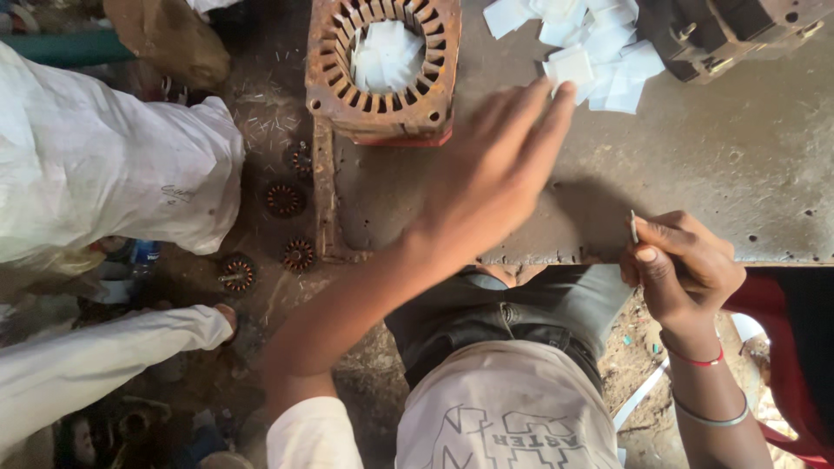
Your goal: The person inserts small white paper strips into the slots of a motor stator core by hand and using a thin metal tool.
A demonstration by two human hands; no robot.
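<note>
Left hand (495, 174): open, holding nothing, fingertips touching the paper slips (599, 52) heaped at the bench (738, 165) far edge. Right hand (686, 265): pinched a thin pin (634, 227) at the near edge. Risk: a sweeping reach could scatter slips beside the rusty motor core (382, 69).

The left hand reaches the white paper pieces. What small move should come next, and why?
Probably pinch one white paper piece and lift it: the left hand is open, fingertips touching the pile's near edge, holding nothing. The right hand already grips a thin stick at the table edge.
</note>
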